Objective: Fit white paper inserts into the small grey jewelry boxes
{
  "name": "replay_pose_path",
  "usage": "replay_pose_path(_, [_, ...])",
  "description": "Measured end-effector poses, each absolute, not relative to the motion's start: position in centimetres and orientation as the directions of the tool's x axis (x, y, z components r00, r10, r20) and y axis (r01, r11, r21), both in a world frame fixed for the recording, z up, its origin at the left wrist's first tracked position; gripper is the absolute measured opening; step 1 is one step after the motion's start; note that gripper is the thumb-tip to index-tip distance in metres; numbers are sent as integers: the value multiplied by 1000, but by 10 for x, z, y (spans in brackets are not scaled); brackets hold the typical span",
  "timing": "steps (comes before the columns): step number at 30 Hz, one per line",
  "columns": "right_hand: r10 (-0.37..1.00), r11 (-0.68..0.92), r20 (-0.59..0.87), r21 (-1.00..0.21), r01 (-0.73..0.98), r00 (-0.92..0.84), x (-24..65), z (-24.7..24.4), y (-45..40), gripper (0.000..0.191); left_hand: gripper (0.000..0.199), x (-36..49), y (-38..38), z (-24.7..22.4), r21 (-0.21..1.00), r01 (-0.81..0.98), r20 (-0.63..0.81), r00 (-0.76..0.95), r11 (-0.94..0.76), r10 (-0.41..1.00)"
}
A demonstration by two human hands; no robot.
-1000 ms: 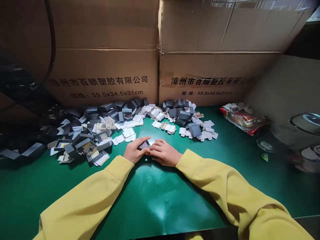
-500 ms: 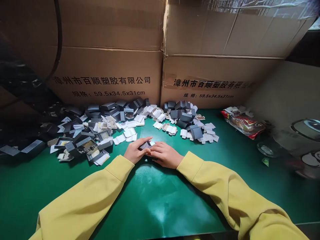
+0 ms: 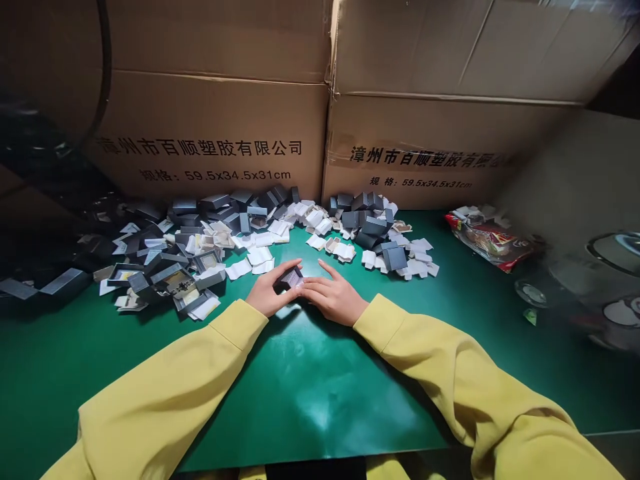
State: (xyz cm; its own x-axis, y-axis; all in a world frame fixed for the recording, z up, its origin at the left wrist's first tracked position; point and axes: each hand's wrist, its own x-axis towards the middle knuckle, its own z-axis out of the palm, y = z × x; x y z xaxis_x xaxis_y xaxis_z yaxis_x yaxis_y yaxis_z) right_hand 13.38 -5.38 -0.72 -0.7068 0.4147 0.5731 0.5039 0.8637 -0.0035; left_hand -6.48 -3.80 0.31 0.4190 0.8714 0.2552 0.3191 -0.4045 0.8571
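Observation:
A small dark box [image 3: 289, 276] with a pale, printed-looking inner face is held just above the green table. My left hand [image 3: 266, 291] is closed round it, forefinger along the top and thumb along the lower edge. From the other side my right hand [image 3: 334, 295] meets the box with its fingertips, while one finger stands raised and apart. What lies under the right fingers is hidden. Beyond my left hand spreads a heap of dark grey boxes [image 3: 170, 270], some open, mixed with white folded inserts [image 3: 260, 256].
A smaller pile of dark boxes [image 3: 373, 227] and white pieces [image 3: 417, 260] lies ahead to the right. Large cardboard cartons [image 3: 215, 113] wall off the back of the green table [image 3: 310, 393]. At the right are a red packet [image 3: 493, 240] and a clear container [image 3: 613, 267].
One right finger has lifted away from the box, and the box's inner face shows more. The view has tilted down slightly. The piles look the same.

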Motion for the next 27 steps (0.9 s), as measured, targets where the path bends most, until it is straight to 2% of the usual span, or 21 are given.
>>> replay_pose_path(5, [541,788,633,-152,597,-554,142,-8,-44,26,66,-65,-34,1,912,271,215,324,-308,921])
replay_pose_path(9, [659,683,685,-372,628,-311,142,-6,-43,38,72,-65,-33,-2,898,289,250,286,-332,925])
replay_pose_path(12, [727,595,678,-543,593,-110,138,-2,-45,32,61,-65,-35,-2,815,404,337,255,-416,907])
replay_pose_path(14, [772,557,632,-625,547,-64,132,-1,-47,22,50,-65,-37,-1,690,478,452,301,-543,839])
replay_pose_path(18, [875,483,451,-789,379,-175,120,0,-48,9,41,-62,-40,3,394,471,622,495,-789,606])
replay_pose_path(22, [921,356,303,-911,210,-245,116,5,-51,13,44,-61,-44,2,185,431,684,589,-883,431])
replay_pose_path(25, [910,263,211,-959,105,-357,117,13,-55,14,56,-61,-45,3,81,370,733,607,-926,307])
replay_pose_path(27, [889,212,169,-976,54,-426,117,17,-57,16,62,-61,-45,5,69,324,749,607,-943,264])
